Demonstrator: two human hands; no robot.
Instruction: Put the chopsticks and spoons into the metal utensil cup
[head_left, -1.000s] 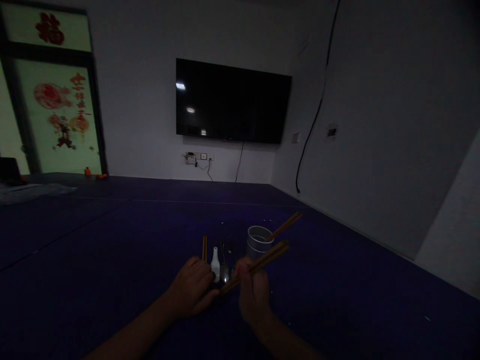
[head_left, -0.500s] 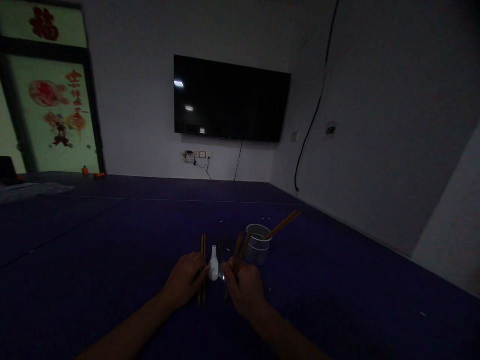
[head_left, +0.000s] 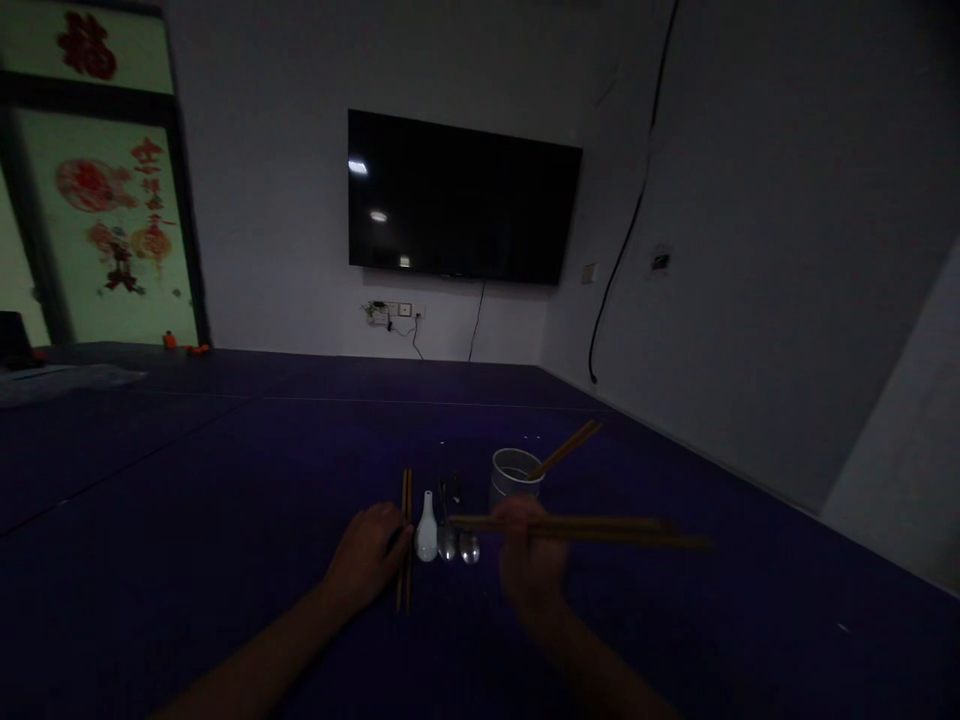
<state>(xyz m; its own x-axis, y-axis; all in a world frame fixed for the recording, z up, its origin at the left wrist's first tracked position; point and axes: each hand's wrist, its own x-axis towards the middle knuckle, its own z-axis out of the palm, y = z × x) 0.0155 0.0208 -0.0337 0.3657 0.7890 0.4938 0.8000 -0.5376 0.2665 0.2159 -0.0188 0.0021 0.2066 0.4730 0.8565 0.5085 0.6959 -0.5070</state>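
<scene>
My right hand point(head_left: 534, 560) is closed around a pair of wooden chopsticks point(head_left: 615, 527), held nearly level in front of the pot and blurred toward their right ends. My left hand point(head_left: 369, 552) rests on the blue surface, thumb and fingers apart, fingertips touching another pair of chopsticks point(head_left: 405, 585) that lies lengthwise. Beside that pair lies a white ceramic spoon point(head_left: 427, 540). Two metal spoons lie to its right, the nearer metal spoon point(head_left: 447, 545) and the farther one point(head_left: 469, 548).
A grey cylindrical pot point(head_left: 504, 485) stands behind my right hand, with chopsticks point(head_left: 566, 450) leaning out over its rim. Small white specks dot the blue surface point(head_left: 300, 450). A clear plastic sheet point(head_left: 82, 382) lies far left. A television point(head_left: 465, 200) hangs on the wall.
My right hand has moved right with its chopsticks, which have swung from steep to nearly level. Both metal spoons' bowls are now uncovered. My left hand has shifted slightly left.
</scene>
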